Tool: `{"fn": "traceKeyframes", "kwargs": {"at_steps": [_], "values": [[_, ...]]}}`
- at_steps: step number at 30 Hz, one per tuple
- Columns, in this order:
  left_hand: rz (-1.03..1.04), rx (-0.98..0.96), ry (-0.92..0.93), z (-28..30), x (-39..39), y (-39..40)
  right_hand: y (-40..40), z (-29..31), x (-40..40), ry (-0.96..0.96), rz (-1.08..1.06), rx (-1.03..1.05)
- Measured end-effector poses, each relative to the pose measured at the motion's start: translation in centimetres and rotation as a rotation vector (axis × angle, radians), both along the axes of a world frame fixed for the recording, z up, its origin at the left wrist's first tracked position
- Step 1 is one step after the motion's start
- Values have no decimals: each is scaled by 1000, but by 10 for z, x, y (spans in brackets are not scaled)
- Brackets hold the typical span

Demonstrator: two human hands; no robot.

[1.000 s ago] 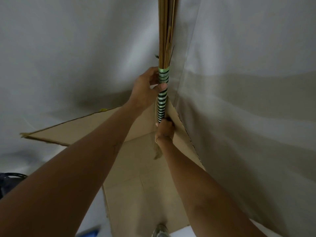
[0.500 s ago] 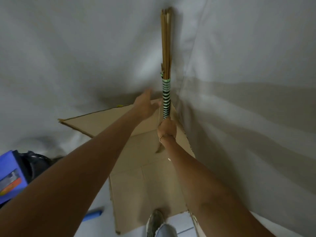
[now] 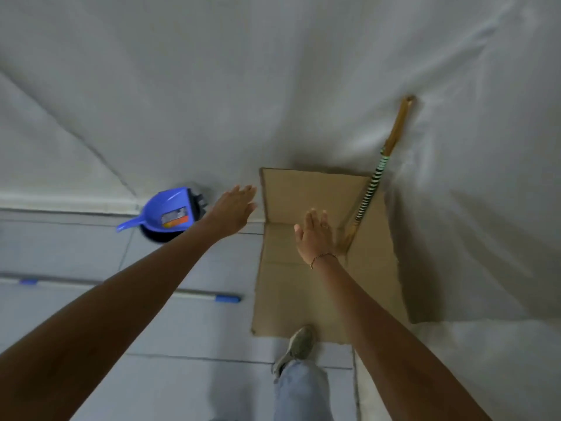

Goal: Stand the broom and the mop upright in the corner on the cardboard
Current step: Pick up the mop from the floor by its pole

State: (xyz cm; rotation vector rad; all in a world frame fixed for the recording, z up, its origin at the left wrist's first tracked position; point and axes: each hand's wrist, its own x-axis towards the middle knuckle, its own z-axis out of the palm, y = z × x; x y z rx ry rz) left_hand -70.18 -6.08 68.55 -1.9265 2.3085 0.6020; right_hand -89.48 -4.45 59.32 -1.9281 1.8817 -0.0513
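Broom of tan straw bristles with a green-and-white striped wrapped handle (image 3: 375,183) stands in the corner at about two o'clock in the head view, handle end down on the flat brown cardboard sheet (image 3: 306,296) and bristle end up, leaning to the right against the white cloth-draped wall (image 3: 473,147). Its foot rests near the fold where the cardboard's rear flap turns up against the back wall.

Nothing grips the broom. The right hand (image 3: 315,235), with a thin bracelet at the wrist, hovers just left of the broom's foot, at the centre of the view, fingers straight and together, palm spread flat and holding nothing; whether it touches the broom cannot be told. The left hand (image 3: 235,208) reaches out at about eleven o'clock from the right one, past the cardboard's left edge, likewise flat and spread wide with nothing in it.

Farther out, the mop's white pole with blue end grip (image 3: 209,296) lies flat on the grey tiled floor (image 3: 197,375) at about nine o'clock, well apart from the cardboard's corner, its head out of view. A blue plastic dustpan (image 3: 165,212) sits on something dark against the wall base at ten o'clock. At six o'clock a grey sneaker (image 3: 299,344) below a blue-jeans leg touches the cardboard's near edge.
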Motion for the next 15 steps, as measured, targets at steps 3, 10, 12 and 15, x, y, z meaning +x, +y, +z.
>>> {"fn": "traceKeyframes", "kwargs": {"at_steps": [3, 10, 12, 15], "values": [[110, -24, -41, 16, 73, 79, 48, 22, 62, -5, 91, -4], [359, 26, -88, 16, 240, 239, 162, 40, 232, -54, 371, 44], [437, 43, -66, 14, 281, 272, 190, 42, 279, -50, 463, 67], [544, 104, -31, 0, 334, 310, 216, 45, 341, -53, 564, 88]]}}
